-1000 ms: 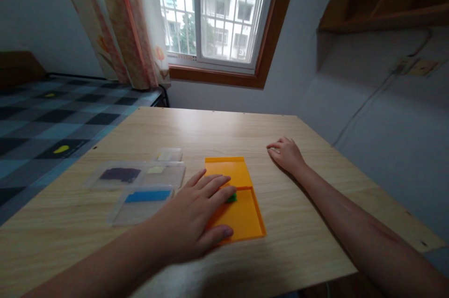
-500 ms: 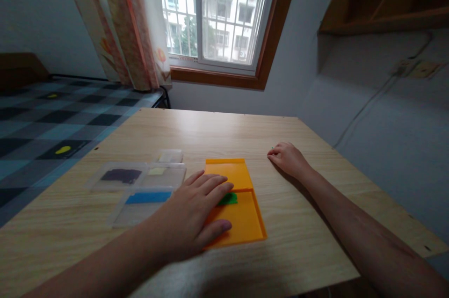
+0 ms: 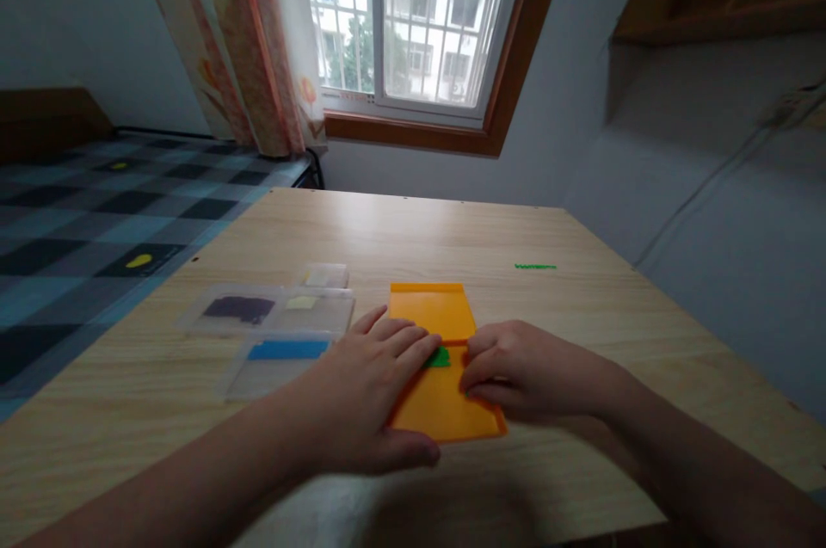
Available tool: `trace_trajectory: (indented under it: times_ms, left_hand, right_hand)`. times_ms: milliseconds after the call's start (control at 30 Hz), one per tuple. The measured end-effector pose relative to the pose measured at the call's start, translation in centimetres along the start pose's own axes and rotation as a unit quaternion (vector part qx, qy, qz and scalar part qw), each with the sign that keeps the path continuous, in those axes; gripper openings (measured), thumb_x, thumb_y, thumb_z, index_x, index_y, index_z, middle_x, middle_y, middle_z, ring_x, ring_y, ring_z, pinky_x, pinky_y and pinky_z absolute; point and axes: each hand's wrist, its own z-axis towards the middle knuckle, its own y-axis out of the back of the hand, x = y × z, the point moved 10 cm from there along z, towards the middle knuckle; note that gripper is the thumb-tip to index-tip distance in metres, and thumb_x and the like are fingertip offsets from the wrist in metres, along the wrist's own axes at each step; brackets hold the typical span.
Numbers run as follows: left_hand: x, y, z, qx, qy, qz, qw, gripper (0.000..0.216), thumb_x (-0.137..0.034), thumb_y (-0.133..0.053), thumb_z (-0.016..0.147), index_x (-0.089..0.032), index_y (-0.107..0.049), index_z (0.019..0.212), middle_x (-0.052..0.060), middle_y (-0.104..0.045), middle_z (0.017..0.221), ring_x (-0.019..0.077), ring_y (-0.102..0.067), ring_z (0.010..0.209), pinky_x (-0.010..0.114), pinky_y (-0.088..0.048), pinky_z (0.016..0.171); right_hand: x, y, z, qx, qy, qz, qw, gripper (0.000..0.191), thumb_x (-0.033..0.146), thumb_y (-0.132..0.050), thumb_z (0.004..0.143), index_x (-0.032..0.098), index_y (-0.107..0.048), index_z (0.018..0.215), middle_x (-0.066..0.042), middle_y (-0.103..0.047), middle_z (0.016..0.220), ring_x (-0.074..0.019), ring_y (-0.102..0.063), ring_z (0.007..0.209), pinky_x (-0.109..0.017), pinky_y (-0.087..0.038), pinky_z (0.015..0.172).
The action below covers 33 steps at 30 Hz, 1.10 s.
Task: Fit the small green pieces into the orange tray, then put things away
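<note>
An orange plastic tray (image 3: 431,308) lies on the wooden table (image 3: 400,230), split by a ridge into a far and a near part. My left hand (image 3: 374,397) lies flat on the tray's left side, fingers stretched out, fingertips touching a small green piece (image 3: 442,357) by the ridge. My right hand (image 3: 516,369) rests on the tray's right side with its fingers curled, next to the green piece. Whether it holds anything is hidden. A thin green strip (image 3: 535,266) lies alone on the table farther back.
Left of the tray lie clear plastic boxes (image 3: 284,333) holding a purple piece (image 3: 240,307), a blue piece (image 3: 287,349) and a pale yellow piece (image 3: 302,303). A bed with a checked cover (image 3: 96,221) stands left. The wall is close on the right.
My right hand has come from the far right of the table to the tray, leaving the thin green strip where it was. The left hand has stayed on the tray.
</note>
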Motion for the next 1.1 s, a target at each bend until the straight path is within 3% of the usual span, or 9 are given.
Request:
trace_trajectory:
  times_ms: [100,267,567,767,967,1100]
  left_hand:
    - [0.1,-0.3,0.0,0.008,0.001,0.0,1.0,0.092,-0.073,-0.074,0.077,-0.017,-0.055,0.147,0.014,-0.063,0.143,0.039,-0.057,0.132,0.064,-0.023,0.125]
    - [0.1,-0.4,-0.2,0.006,0.0,0.009,1.0,0.092,-0.075,-0.074,0.076,-0.017,-0.056,0.146,0.015,-0.062,0.143,0.0399,-0.057,0.131,0.063,-0.024,0.124]
    - [0.0,-0.2,-0.1,-0.005,-0.011,0.012,1.0,0.091,-0.073,-0.075,0.075,-0.019,-0.056,0.146,0.014,-0.064,0.14,0.0389,-0.059,0.128,0.061,-0.028,0.122]
    - [0.1,-0.3,-0.2,0.002,-0.014,0.011,1.0,0.094,-0.074,-0.076,0.074,-0.019,-0.054,0.148,0.013,-0.062,0.143,0.039,-0.058,0.13,0.062,-0.024,0.124]
    - [0.0,-0.4,-0.2,0.013,-0.011,0.016,1.0,0.094,-0.072,-0.076,0.075,-0.019,-0.052,0.149,0.014,-0.061,0.145,0.0388,-0.056,0.132,0.062,-0.023,0.124]
    - [0.1,-0.4,-0.2,0.006,-0.013,0.017,1.0,0.095,-0.072,-0.077,0.074,-0.019,-0.053,0.148,0.014,-0.061,0.144,0.0392,-0.057,0.131,0.062,-0.023,0.124]
  right_hand:
    - [-0.2,-0.4,0.2,-0.002,-0.008,-0.016,1.0,0.02,0.011,-0.063,0.093,0.02,-0.08,0.094,-0.003,-0.073,0.089,-0.0143,-0.065,0.083,-0.024,-0.046,0.078]
    - [-0.9,1.0,-0.4,-0.03,-0.03,-0.038,0.998,0.023,0.013,-0.059,0.095,0.021,-0.081,0.097,-0.004,-0.072,0.089,-0.0141,-0.063,0.077,-0.025,-0.045,0.073]
    - [0.7,0.5,-0.5,0.004,0.028,-0.024,0.999,0.018,0.019,-0.061,0.092,0.02,-0.08,0.09,-0.002,-0.069,0.078,-0.0136,-0.059,0.072,-0.026,-0.041,0.069]
    - [-0.5,0.4,-0.5,0.0,0.016,-0.071,0.997,0.023,0.02,-0.058,0.096,0.02,-0.076,0.082,-0.001,-0.066,0.076,-0.0133,-0.057,0.07,-0.028,-0.038,0.068]
    - [-2.2,1.5,-0.4,-0.072,-0.033,-0.114,0.99,0.023,0.024,-0.058,0.1,0.021,-0.079,0.093,-0.003,-0.07,0.085,-0.0139,-0.058,0.073,-0.028,-0.037,0.068]
    - [-1.7,2.0,-0.4,-0.096,-0.034,-0.125,0.987,0.024,0.023,-0.057,0.1,0.02,-0.078,0.087,-0.003,-0.069,0.081,-0.0141,-0.058,0.073,-0.028,-0.037,0.067]
